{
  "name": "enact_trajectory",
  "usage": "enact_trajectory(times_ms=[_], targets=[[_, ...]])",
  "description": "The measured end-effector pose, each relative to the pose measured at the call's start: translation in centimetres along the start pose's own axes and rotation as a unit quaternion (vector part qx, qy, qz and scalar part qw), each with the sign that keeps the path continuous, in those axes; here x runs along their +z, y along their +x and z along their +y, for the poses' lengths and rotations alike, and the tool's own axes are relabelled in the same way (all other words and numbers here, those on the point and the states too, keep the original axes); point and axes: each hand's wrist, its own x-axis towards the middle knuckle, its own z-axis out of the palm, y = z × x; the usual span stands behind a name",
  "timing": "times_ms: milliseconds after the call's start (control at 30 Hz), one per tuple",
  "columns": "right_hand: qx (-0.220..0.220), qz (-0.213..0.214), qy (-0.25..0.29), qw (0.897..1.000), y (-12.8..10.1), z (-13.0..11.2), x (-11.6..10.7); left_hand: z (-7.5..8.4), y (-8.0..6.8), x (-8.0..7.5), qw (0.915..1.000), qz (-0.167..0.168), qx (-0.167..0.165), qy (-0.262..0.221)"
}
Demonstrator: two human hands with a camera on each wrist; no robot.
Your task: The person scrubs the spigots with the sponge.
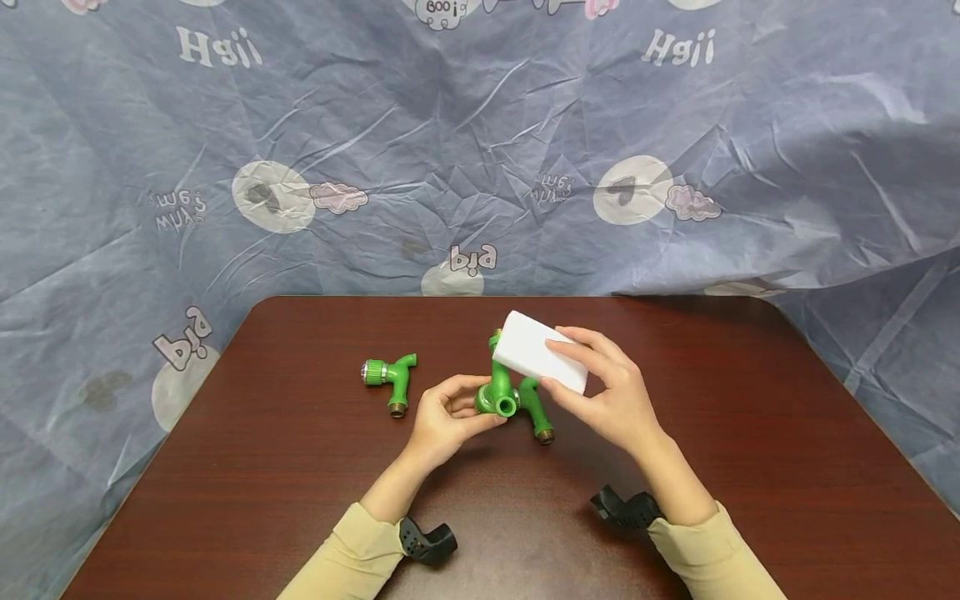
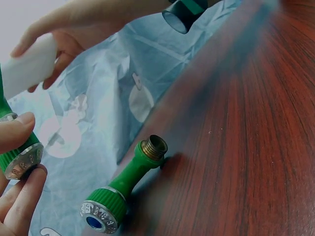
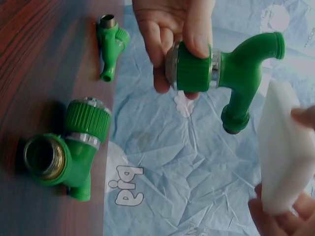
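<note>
Tap (image 3: 244, 73), its knob (image 3: 192, 73) pinched between fingers of the left hand (image 1: 442, 422), could twist loose if the white block (image 1: 525, 346) just beside it, pinched by the right hand's (image 1: 617, 393) fingers, bumps it.

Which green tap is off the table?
The tap that the left hand grips by its ribbed knob; in head view, the leftmost tap and the rightmost tap lie on the table.

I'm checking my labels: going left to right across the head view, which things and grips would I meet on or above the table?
Leftmost green tap, left grip, held green tap, white block, right grip.
</note>
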Motion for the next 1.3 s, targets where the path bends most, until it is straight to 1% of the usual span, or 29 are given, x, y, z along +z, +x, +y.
enact_trajectory(times_ms=[100, 167, 300, 400, 533, 667, 733, 800, 867, 1033, 1167, 1300], targets=[[-0.038, -0.041, 0.028, 0.998, 0.0, -0.2, 0.2, -0.1, 0.0, 0.0, 0.9999, 0.011, 0.002, 0.005], [-0.049, -0.054, 0.031, 0.997, 0.0, -0.2, 0.3, -0.1, 0.1, -0.1, 0.9998, 0.02, 0.002, 0.008], [-0.027, -0.033, 0.021, 0.999, 0.0, -0.2, 0.3, 0.0, 0.2, -0.2, 0.9993, 0.037, -0.004, -0.002], [-0.018, -0.031, 0.033, 0.999, 0.0, -0.3, 0.1, 0.0, 0.2, -0.3, 0.999, 0.042, -0.009, -0.01], [-0.022, -0.047, 0.036, 0.998, 0.3, -1.1, -0.1, 0.0, 0.3, -0.2, 0.999, 0.043, -0.008, -0.009], [-0.021, -0.036, 0.047, 0.998, 1.1, -2.8, -0.4, 0.0, 0.3, -0.2, 0.9988, 0.046, -0.011, -0.01], [-0.029, -0.035, 0.064, 0.997, 1.4, -3.6, -0.6, -0.1, 0.3, -0.3, 0.9986, 0.049, -0.014, -0.012], [-0.04, -0.046, 0.081, 0.995, 1.7, -4.2, -0.8, -0.1, 0.3, -0.3, 0.9984, 0.052, -0.016, -0.012], [-0.048, -0.056, 0.081, 0.994, 1.8, -4.6, -0.9, -0.1, 0.3, -0.3, 0.9983, 0.054, -0.017, -0.011], [-0.057, -0.049, 0.063, 0.995, 1.6, -4.0, -0.7, 0.0, 0.4, -0.3, 0.9981, 0.057, -0.019, -0.012], [-0.058, -0.054, 0.051, 0.996, 0.9, -2.3, -0.4, 0.1, 0.4, -0.4, 0.9983, 0.056, -0.017, -0.007], [-0.048, -0.052, 0.032, 0.997, 0.2, -0.6, -0.1, 0.0, 0.4, -0.4, 0.9984, 0.056, -0.003, 0.001]])
